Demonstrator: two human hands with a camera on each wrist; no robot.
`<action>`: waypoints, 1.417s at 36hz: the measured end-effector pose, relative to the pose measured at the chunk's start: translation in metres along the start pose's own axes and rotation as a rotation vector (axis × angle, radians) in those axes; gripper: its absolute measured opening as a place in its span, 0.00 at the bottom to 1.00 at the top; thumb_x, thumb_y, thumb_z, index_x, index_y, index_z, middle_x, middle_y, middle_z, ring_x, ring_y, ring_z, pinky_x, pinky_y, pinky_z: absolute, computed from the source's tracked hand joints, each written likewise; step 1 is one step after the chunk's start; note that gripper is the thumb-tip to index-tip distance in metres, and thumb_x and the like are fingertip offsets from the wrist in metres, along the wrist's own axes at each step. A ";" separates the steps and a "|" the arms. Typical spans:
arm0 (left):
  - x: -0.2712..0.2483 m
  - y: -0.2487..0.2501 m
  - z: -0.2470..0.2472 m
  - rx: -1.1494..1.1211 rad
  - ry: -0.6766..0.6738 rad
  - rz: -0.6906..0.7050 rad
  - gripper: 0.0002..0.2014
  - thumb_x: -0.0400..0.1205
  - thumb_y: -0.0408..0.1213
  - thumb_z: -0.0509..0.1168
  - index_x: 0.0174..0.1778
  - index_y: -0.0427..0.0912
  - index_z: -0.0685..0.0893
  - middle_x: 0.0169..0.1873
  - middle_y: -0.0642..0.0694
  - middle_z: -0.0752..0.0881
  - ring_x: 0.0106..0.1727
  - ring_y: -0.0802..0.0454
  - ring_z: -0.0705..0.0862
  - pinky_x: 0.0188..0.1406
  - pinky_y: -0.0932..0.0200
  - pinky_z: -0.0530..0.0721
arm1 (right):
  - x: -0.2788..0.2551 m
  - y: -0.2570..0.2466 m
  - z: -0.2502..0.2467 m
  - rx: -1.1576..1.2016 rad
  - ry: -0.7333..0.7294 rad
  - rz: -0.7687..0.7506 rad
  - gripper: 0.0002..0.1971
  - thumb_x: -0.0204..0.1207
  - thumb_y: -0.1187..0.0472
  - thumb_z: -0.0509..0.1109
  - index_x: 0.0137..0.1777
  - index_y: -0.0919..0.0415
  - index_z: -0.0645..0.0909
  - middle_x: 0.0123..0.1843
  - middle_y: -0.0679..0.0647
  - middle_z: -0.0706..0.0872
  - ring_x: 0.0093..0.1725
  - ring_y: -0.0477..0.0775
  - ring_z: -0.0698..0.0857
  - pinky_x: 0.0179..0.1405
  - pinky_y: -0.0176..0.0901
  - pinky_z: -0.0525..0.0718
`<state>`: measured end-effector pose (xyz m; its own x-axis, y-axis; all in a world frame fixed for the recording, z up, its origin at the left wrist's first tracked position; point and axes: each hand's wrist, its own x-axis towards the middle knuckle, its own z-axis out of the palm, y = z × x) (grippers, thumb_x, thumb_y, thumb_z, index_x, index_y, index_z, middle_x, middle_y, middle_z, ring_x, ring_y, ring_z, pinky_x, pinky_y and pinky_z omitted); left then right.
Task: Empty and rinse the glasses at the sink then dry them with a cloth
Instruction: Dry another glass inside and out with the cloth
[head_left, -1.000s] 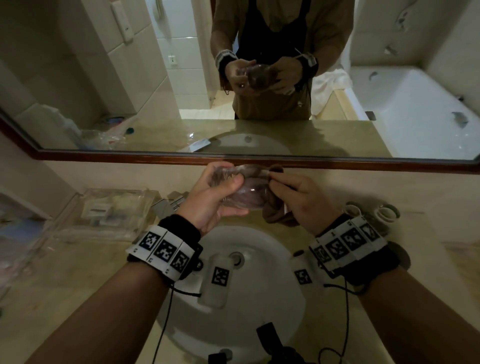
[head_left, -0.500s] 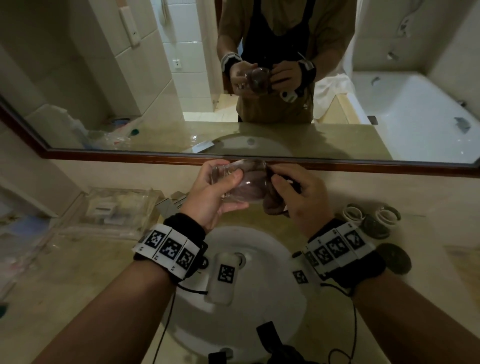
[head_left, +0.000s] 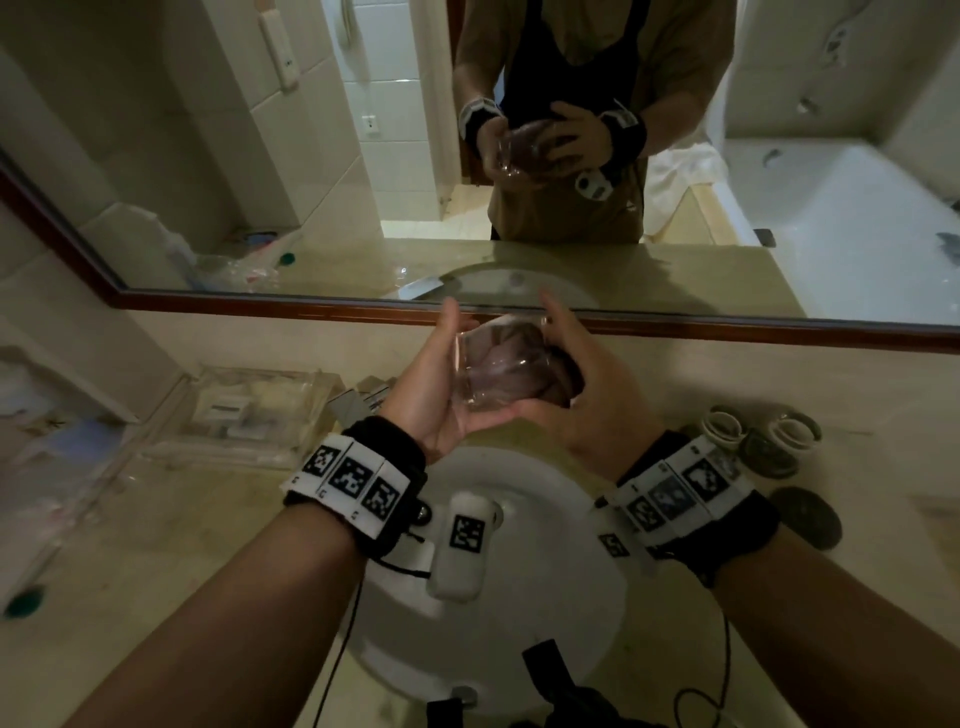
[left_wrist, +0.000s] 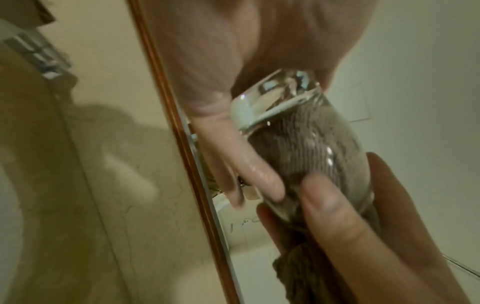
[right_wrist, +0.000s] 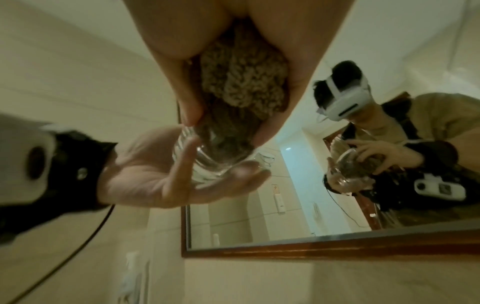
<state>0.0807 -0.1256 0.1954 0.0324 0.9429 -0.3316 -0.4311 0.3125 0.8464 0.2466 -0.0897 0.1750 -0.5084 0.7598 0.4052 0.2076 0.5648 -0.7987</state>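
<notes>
Apparently flat-fingered, left hand (head_left: 434, 387) cradles the glass (head_left: 498, 371); right hand (head_left: 592, 400) pinches the cloth (right_wrist: 241, 86) inside.

Left hand (head_left: 434, 395): palm up and tilted inward, fingers (left_wrist: 262, 174) straight, cradling the glass (head_left: 493, 374) from its left side.
Right hand (head_left: 587, 395): fingers curled round the glass mouth, gripping the cloth (right_wrist: 241, 82) stuffed inside.
Both forearms: bare, raised side by side, each wrist banded with a black strap and white markers.
</notes>
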 end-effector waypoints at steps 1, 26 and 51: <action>0.000 0.001 -0.001 0.029 0.006 -0.045 0.32 0.82 0.65 0.57 0.66 0.42 0.84 0.54 0.38 0.90 0.47 0.43 0.92 0.37 0.52 0.91 | -0.001 0.001 0.001 -0.044 -0.008 -0.017 0.45 0.67 0.59 0.76 0.78 0.41 0.52 0.61 0.39 0.77 0.63 0.48 0.79 0.66 0.48 0.80; 0.017 -0.013 -0.008 0.171 0.036 -0.107 0.19 0.87 0.55 0.56 0.53 0.42 0.81 0.30 0.45 0.85 0.23 0.53 0.80 0.20 0.64 0.75 | -0.007 0.010 0.008 -0.257 -0.013 0.076 0.48 0.66 0.53 0.81 0.78 0.40 0.51 0.68 0.48 0.77 0.64 0.43 0.72 0.64 0.33 0.67; -0.016 0.009 -0.008 0.153 0.114 0.071 0.26 0.81 0.61 0.61 0.65 0.46 0.83 0.58 0.40 0.88 0.49 0.46 0.86 0.30 0.59 0.82 | 0.003 -0.050 0.022 -0.265 0.132 0.117 0.52 0.61 0.43 0.80 0.83 0.42 0.55 0.69 0.53 0.78 0.66 0.50 0.78 0.68 0.48 0.79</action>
<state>0.0693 -0.1382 0.2053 -0.0989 0.9467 -0.3066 -0.2867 0.2679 0.9198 0.2167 -0.1223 0.2063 -0.3584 0.8503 0.3854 0.4777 0.5217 -0.7068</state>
